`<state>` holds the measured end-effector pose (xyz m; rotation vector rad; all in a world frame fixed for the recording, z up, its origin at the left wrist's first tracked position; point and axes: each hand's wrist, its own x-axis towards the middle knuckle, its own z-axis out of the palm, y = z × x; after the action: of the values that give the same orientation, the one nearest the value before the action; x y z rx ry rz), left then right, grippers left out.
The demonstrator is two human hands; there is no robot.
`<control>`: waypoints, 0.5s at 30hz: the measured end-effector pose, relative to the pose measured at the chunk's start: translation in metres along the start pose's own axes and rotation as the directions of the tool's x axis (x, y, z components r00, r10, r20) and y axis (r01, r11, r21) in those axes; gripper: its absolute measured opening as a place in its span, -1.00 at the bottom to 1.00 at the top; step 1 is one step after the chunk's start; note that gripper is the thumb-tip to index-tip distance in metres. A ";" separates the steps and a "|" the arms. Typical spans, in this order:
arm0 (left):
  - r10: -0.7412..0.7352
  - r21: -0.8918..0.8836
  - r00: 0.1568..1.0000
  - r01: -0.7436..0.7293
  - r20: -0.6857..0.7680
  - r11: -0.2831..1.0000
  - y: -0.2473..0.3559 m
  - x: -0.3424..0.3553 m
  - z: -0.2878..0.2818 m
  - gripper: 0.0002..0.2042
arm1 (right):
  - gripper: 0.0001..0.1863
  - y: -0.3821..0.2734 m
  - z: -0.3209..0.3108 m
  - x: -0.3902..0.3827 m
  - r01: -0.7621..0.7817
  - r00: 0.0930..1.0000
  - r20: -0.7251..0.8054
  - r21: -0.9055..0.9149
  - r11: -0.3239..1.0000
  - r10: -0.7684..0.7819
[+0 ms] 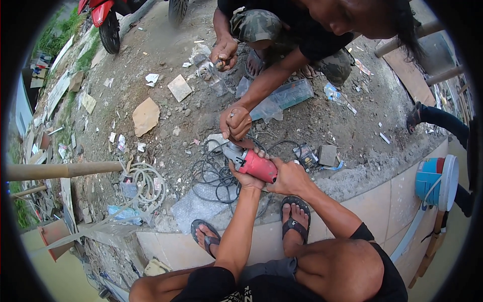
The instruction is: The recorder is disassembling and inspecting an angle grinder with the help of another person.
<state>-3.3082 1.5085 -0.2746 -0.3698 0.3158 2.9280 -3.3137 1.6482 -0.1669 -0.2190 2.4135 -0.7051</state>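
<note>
Head view, and we're looking down past our knees at the tiled ledge (370,201) under our sandals (296,229). Both our hands are clamped on one red power tool (259,166), held up over the dirt side. Our left hand (247,179) cups the body from below, probably to carry the weight, while our right hand (288,177) grips the rear end, which we reckon stops it twisting. Can't say where all the right fingers sit, the tool hides them.

Up at its metal head (233,151), a co-worker's near hand (236,122) is closed in tight; what's inside, we can't make out. So the tool sits between us, seemingly so they can get at that end. A black cable (206,173) lies in loose loops beside it, partly over some bubble wrap (193,206).

Further out, their other hand (224,52) is curled around something small, by a clear plastic bag (211,73). A clear plastic case (294,94) lies near their feet, maybe for easy reach. Way back: a red motorbike (102,14).
</note>
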 end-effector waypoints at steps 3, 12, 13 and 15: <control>-0.006 -0.011 1.000 0.006 -0.019 1.000 -0.001 -0.005 -0.005 -0.16 | -0.26 -0.004 -0.001 -0.003 -0.011 1.000 0.018 -0.004 1.000 0.011; 0.014 -0.021 0.999 -0.015 -0.051 1.000 -0.001 -0.004 -0.004 -0.16 | -0.23 -0.002 0.000 -0.001 -0.005 0.999 0.032 -0.005 1.000 0.006; 0.029 -0.027 0.998 -0.031 -0.051 0.999 -0.001 -0.004 -0.005 -0.17 | -0.23 -0.001 0.001 0.001 -0.003 1.000 0.030 -0.005 1.000 0.004; 0.040 -0.063 0.994 -0.046 -0.100 0.997 -0.005 -0.017 -0.025 -0.17 | -0.23 -0.001 0.007 0.000 -0.016 0.996 0.083 -0.020 1.000 0.017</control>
<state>-3.2852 1.5054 -0.2944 -0.5244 0.2452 2.9734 -3.3094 1.6448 -0.1712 -0.2313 2.3416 -0.6526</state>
